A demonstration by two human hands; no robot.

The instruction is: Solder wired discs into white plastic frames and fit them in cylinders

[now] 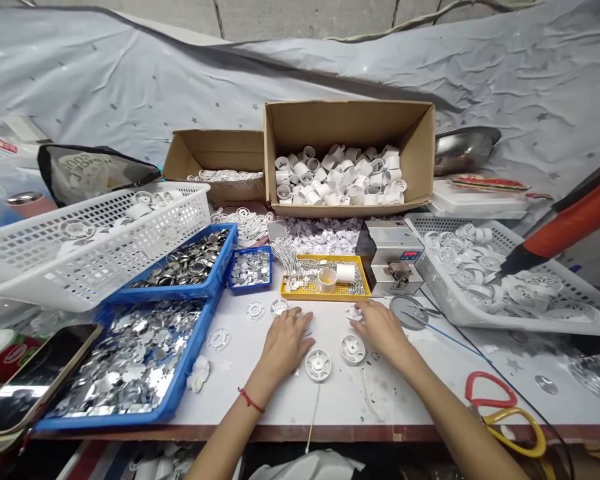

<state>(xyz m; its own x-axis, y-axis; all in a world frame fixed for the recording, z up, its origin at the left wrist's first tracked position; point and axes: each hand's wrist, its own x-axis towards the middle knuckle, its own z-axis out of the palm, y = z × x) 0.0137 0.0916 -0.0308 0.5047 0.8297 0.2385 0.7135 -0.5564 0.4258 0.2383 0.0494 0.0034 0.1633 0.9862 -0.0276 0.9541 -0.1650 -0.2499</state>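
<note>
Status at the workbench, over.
Left hand, right hand: palms down, grip unclear. Two white wheels between them. Scissors off right, clear of wheels.

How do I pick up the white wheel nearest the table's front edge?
Probably pinch the white wheel by opposite sides of its outer rim, coming from above: it looks flat on the table, spoked face up. Avoid the near side, where a string trails off.

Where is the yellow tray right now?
In the head view, the yellow tray sits mid-picture, just beyond the left hand and right hand, between the small blue tray at left and the grey machine at right.
</note>
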